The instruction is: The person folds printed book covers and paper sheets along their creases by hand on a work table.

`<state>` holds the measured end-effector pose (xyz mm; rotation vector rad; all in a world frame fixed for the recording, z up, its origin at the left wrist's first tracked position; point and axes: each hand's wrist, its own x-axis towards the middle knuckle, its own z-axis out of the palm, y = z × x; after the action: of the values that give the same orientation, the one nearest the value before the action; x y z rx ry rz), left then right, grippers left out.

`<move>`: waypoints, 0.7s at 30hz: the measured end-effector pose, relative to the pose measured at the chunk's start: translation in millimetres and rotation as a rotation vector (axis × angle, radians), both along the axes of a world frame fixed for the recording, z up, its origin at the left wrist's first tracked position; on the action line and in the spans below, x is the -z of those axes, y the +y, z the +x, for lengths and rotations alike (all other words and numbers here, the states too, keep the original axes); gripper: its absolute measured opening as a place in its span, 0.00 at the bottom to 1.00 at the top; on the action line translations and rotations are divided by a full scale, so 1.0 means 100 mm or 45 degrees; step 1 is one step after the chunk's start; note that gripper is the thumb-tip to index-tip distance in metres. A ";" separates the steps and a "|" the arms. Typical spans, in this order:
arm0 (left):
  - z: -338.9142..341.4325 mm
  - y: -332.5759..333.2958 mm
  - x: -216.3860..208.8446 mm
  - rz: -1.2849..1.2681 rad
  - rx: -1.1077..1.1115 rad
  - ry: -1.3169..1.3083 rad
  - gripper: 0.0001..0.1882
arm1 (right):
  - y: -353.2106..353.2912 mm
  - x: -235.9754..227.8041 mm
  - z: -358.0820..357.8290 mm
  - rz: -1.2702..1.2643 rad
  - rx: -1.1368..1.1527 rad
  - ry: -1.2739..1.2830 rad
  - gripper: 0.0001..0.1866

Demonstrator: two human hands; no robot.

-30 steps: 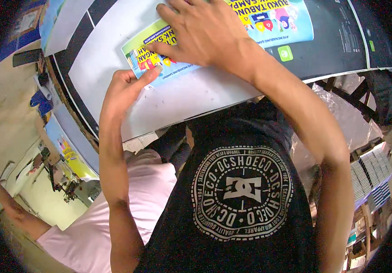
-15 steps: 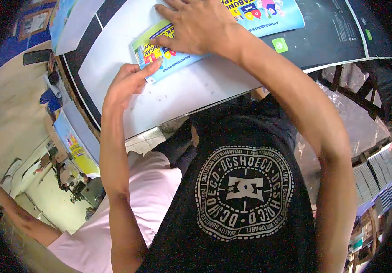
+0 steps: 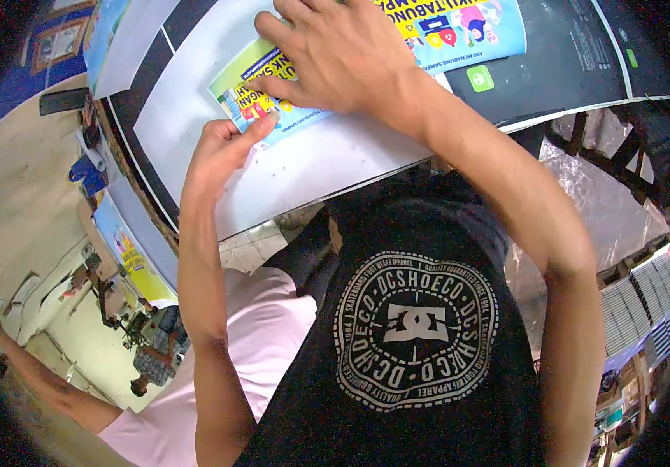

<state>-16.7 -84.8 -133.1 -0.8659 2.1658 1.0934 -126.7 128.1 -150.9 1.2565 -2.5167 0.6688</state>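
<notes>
While another person in a pink shirt [image 3: 218, 373] stands low at the left side, a stack of yellow and blue printed sheets [image 3: 129, 253] lies beside the table edge there. Further right, the left hand [image 3: 222, 152] of the person is loosely curled, and its fingertips press on the lower edge of the small colourful sticker [image 3: 249, 97], which lies flat on the white sheet [image 3: 195, 101] on the table. The thumb points up to the sticker's corner; whether the hand pinches the paper or only touches it, I cannot tell. Just to the right, the right hand [image 3: 343, 54] is spread wide with the palm down and lies on top of the same sticker, covering most of its right part. Behind this hand a larger blue and yellow poster [image 3: 475, 31] lies on the dark cutting mat [image 3: 576, 62], touching the white sheet. A small green label [image 3: 480, 79] is just under the poster.
</notes>
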 end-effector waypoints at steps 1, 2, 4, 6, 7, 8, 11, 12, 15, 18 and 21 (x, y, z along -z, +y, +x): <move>0.02 0.00 -0.01 -0.030 0.012 0.033 0.20 | 0.00 -0.01 0.01 -0.001 -0.001 0.001 0.32; 0.04 -0.01 -0.01 -0.059 0.026 0.065 0.20 | -0.01 -0.02 0.02 -0.031 -0.001 0.047 0.30; 0.07 -0.03 -0.01 -0.048 0.012 0.066 0.20 | -0.03 -0.01 0.04 -0.060 -0.001 0.095 0.29; 0.08 -0.07 0.01 -0.037 -0.003 0.067 0.20 | -0.06 0.03 0.04 -0.089 0.012 0.081 0.27; 0.05 -0.11 0.02 -0.084 0.061 0.032 0.19 | -0.08 0.01 0.03 -0.092 0.008 0.084 0.27; 0.04 -0.13 0.01 -0.132 0.125 -0.003 0.18 | -0.09 -0.01 0.02 0.027 0.025 0.068 0.27; -0.02 -0.07 -0.03 -0.012 0.128 -0.014 0.18 | -0.08 -0.02 0.03 0.058 0.042 0.065 0.26; -0.02 -0.08 -0.03 -0.015 0.127 -0.010 0.18 | -0.06 -0.01 0.04 -0.026 0.041 0.070 0.26; 0.01 -0.06 -0.04 -0.055 0.080 -0.030 0.19 | -0.04 0.00 0.08 -0.165 0.054 0.198 0.25; -0.01 0.10 -0.10 -0.085 0.129 0.029 0.18 | 0.03 0.03 0.07 -0.166 0.074 0.204 0.25; 0.03 0.17 -0.14 -0.115 0.144 0.119 0.18 | 0.05 0.03 0.11 -0.244 0.070 0.236 0.25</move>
<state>-13.6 -68.0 -119.4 -0.7347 2.3268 1.0050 -115.3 133.1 -154.1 1.1240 -2.2698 0.7253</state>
